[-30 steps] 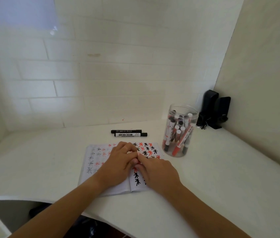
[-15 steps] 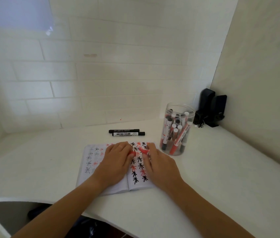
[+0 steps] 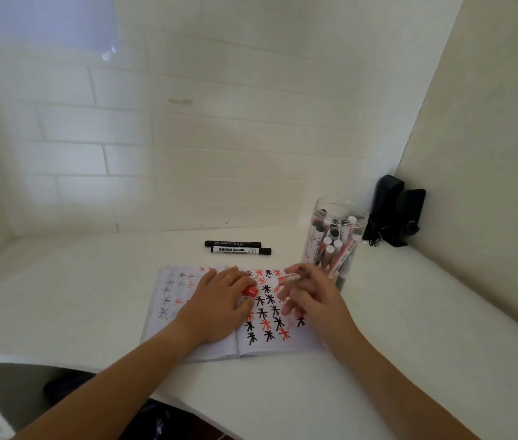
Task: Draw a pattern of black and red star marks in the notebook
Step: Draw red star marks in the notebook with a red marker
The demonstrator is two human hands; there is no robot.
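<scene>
Notebook [image 3: 219, 350] lies open on the white desk [image 3: 410, 328], right page filled with black and red star marks [image 3: 265, 315], left page showing fainter ones. My left hand [image 3: 216, 308] rests on the left page, fingers curled around a red marker cap [image 3: 250, 291]. My right hand [image 3: 311, 296] hovers over the right page, fingers pinching the uncapped red marker [image 3: 289, 277], tip pointing left. Two black markers [image 3: 238, 247] lie side by side beyond the notebook. Clear jar of markers [image 3: 334, 242] stands just right of the notebook; black speakers [image 3: 394, 211] in the corner.
</scene>
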